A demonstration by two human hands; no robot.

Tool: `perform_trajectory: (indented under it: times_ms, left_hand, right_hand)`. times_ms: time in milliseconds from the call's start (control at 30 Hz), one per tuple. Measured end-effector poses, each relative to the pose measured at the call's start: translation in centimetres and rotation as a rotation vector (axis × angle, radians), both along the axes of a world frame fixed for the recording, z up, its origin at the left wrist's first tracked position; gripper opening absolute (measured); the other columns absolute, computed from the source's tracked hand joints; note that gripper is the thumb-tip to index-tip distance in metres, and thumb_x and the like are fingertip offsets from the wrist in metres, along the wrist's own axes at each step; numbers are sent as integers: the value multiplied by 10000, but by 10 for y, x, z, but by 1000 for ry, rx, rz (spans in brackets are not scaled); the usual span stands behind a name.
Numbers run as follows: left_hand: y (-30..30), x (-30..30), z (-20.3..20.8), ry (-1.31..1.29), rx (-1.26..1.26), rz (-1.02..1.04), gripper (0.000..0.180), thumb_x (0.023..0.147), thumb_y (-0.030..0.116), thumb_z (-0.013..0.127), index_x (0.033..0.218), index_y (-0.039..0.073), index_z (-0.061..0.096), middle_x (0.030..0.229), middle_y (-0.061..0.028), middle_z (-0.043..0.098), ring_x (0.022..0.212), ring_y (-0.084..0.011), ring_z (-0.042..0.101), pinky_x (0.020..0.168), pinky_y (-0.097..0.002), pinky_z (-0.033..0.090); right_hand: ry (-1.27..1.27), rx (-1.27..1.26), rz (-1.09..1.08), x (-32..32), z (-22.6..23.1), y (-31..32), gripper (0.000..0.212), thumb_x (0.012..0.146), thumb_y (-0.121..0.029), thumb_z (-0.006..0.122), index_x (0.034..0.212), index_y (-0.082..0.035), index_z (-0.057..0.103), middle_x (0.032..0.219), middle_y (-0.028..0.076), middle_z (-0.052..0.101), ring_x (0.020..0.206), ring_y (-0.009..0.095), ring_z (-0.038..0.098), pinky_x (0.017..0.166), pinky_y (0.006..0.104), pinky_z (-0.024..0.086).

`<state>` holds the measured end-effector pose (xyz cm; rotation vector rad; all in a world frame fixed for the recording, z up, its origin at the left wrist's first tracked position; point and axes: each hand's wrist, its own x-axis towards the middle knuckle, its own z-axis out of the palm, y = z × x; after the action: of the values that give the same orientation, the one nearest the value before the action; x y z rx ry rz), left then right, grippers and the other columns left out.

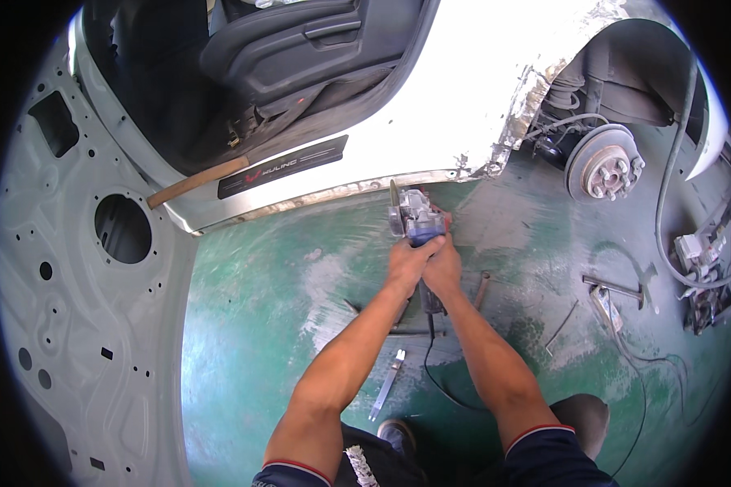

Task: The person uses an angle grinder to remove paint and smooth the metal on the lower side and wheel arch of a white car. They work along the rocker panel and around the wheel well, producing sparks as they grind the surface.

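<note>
Both of my arms reach forward to an angle grinder [424, 221] with a metal head and a blue body. My left hand [410, 261] wraps round it from the left, and my right hand [443, 264] grips it from the right, the two hands touching. The grinder's disc [395, 200] stands on edge close to the car's white sill [365, 180]; whether it touches I cannot tell. Bare, scraped metal shows along the sill's lower edge. From the grinder's rear a black cord [435, 369] trails down to the floor.
An open door panel [73, 243] stands at the left, a wooden handle [199, 180] lying between it and the sill. Right, a brake disc [601, 166] sits in the bare wheel arch. On the green floor lie a hammer [613, 288], metal rods [562, 329], a metal strip [388, 384] and cables.
</note>
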<state>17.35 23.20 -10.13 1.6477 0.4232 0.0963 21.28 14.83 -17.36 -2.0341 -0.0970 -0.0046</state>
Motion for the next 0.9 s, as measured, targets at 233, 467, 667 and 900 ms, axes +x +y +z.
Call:
perform_trajectory:
  times_ms: [233, 467, 667, 900]
  left_hand:
    - [-1, 1, -5, -19, -27, 2, 554, 840, 333, 878, 1162, -87, 712, 1107, -166, 749, 969, -208, 712, 882, -352, 560]
    - [-2, 1, -9, -60, -85, -4, 519, 852, 305, 865, 1167, -77, 710, 1088, -145, 747, 955, -199, 710, 862, -340, 559]
    - [-2, 1, -8, -63, -77, -1, 519, 853, 308, 865, 1166, -75, 709, 1087, -139, 747, 950, -192, 708, 856, -345, 561]
    - [-1, -2, -2, -25, -15, 8, 565, 843, 341, 875, 1159, -95, 705, 1110, -164, 747, 968, -207, 715, 862, -355, 565]
  right_hand:
    - [-78, 73, -38, -2, -3, 1, 647, 841, -360, 754, 1359, -51, 519, 1251, 246, 664, 1186, 460, 630, 964, 582, 501]
    - [-96, 88, -19, -6, 1, -3, 636, 826, -346, 770, 1332, -36, 540, 1228, 244, 671, 1187, 455, 630, 951, 570, 512]
    - [-80, 43, -7, -4, 1, -4, 610, 839, -340, 757, 1295, 7, 545, 1205, 260, 674, 1157, 454, 646, 895, 567, 533]
    - [-231, 76, -109, 1, -13, 5, 536, 794, -340, 816, 1110, -10, 536, 996, 276, 725, 972, 490, 707, 810, 544, 540]
